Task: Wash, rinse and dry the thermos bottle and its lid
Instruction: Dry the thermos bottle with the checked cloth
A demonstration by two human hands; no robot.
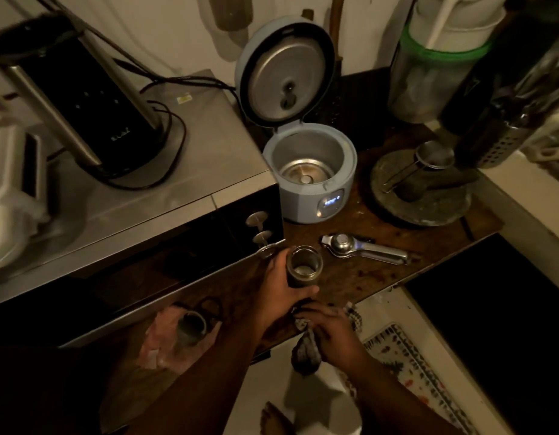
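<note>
ok so from my remote seat: left hand (pixel 282 285) is wrapped around the thermos bottle (pixel 304 266), fingers curled round its side, holding it upright with the open mouth facing up at me. It sits right at the near part of the wooden counter (pixel 359 277), can't tell if the base is actually touching the wood. Right hand (pixel 330 331) is just below it, fingers closed on a dark cloth (pixel 306 346) that's bunched up against the bottle's lower end and hangs down past the counter edge.

Just right of the bottle there's a metal citrus squeezer (pixel 364 248) lying flat. Past the hands, further back, a pale blue rice cooker (pixel 309 174) with its lid flipped up and the pot missing. Right of that, a stone mortar (pixel 419 189) with a little strainer (pixel 433 157) resting on it.

Left of my left hand is a microwave (pixel 165 189) with a black kettle thing (pixel 92 105) on top. Lower left, a small cup-shaped piece (pixel 191 328) sits on something pinkish, might be the lid, too dark to say
</note>
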